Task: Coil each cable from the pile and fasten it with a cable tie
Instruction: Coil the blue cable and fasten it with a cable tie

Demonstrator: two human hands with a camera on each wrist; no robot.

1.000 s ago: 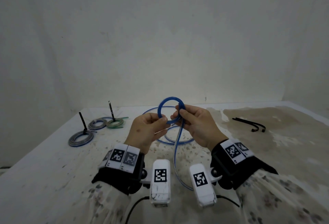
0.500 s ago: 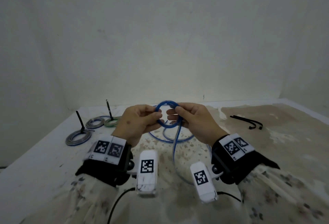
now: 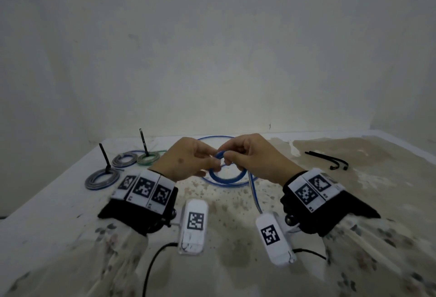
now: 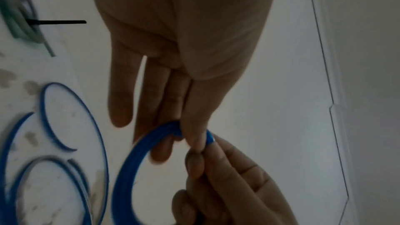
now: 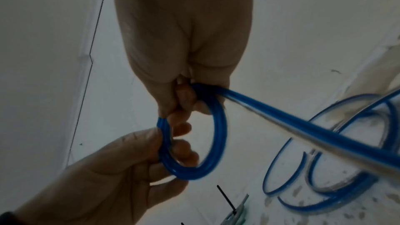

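A blue cable is wound into a small coil that I hold up between both hands over the table's middle. My left hand pinches the coil's near-left rim with thumb and fingers, seen close in the left wrist view on the coil. My right hand grips the coil's top, fingers curled through the ring, as the coil in the right wrist view shows. The cable's loose tail runs from the right hand down to loops lying on the table.
Three tied coils lie at the left: a grey one, a grey-blue one and a green one, two with black tie tails standing up. Spare black cable ties lie at the right on the stained tabletop. A wall stands behind.
Both hands have come down and closer together with the coil. The coil, upright a second ago, now tilts flatter and hangs lower over the table.
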